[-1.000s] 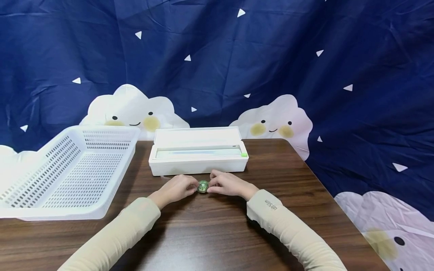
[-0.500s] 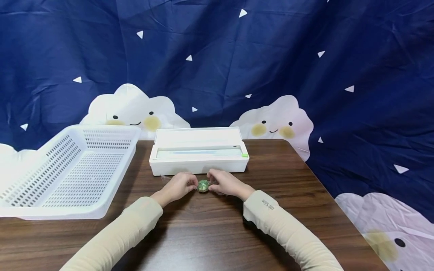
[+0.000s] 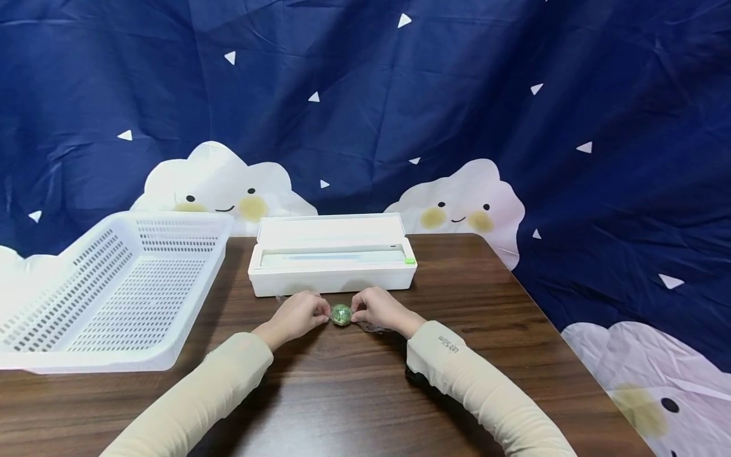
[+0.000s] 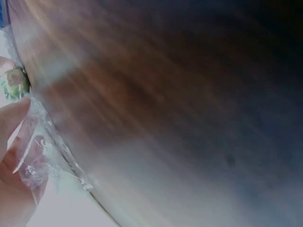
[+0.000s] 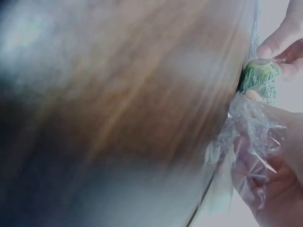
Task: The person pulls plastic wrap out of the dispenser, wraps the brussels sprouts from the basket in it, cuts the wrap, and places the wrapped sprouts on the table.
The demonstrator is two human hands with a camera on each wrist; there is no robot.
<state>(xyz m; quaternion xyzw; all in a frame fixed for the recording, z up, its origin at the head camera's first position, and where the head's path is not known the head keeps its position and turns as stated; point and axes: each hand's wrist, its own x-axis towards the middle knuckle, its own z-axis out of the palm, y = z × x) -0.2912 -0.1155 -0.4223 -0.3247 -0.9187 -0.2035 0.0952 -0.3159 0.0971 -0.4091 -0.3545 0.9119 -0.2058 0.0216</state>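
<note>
A short, round green vegetable piece with a pale end, much like cut cucumber (image 3: 341, 315), sits wrapped in clear plastic wrap (image 5: 253, 137) above the table between my two hands. On its left side, my left hand (image 3: 301, 315) pinches the gathered wrap with thumb and fingers. My right hand (image 3: 385, 310) pinches the wrap at the other end, and crumpled film trails beneath its palm. Loose film (image 4: 38, 161) also hangs by the left palm in the left wrist view. Just behind the hands stands a long white plastic wrap dispenser (image 3: 333, 279), its lid raised.
A large white perforated basket (image 3: 197, 304) stands on the left of the brown wooden table (image 3: 342, 400). The dispenser has a small green slider (image 3: 410, 261) at its right end. Behind the table hangs a blue curtain (image 3: 354, 76) with cloud prints.
My right hand has shifted slightly left, and its fingers now close in a pinch by the vegetable. More crumpled film shows under that hand. The left hand stays nearly in place.
</note>
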